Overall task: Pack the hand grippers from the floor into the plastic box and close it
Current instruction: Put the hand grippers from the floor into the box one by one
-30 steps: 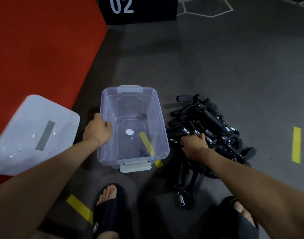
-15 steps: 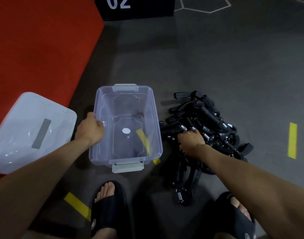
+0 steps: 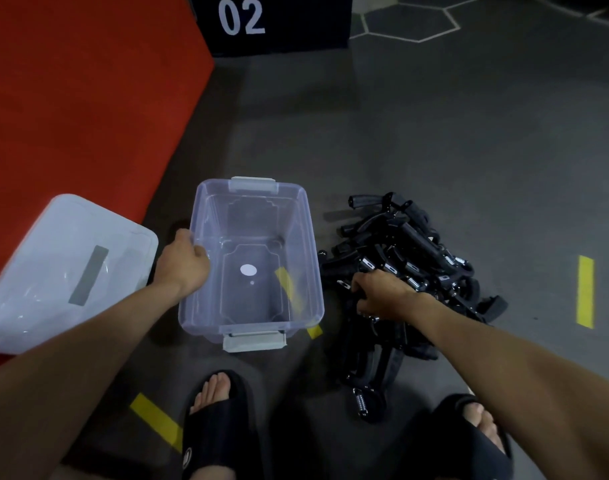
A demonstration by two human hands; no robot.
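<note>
A clear plastic box (image 3: 310,237) with grey latches stands open on the grey floor, nothing inside it. My left hand (image 3: 183,263) grips its left rim. To the right of the box lies a pile of black hand grippers (image 3: 400,244) with metal springs. My right hand (image 3: 382,294) is down in the near left part of the pile, fingers curled around one or more grippers; the fingertips are hidden. The box's translucent lid (image 3: 60,268) lies flat at the left, partly on the red mat.
A red mat (image 3: 71,98) covers the left side. A black block marked "02" (image 3: 272,22) stands at the back. My two feet in black slides (image 3: 220,424) are just in front of the box. Yellow tape marks (image 3: 585,292) dot the floor.
My right hand has shifted slightly nearer and closed deeper into the pile. My left hand stays on the box rim. The view has drifted a little.
</note>
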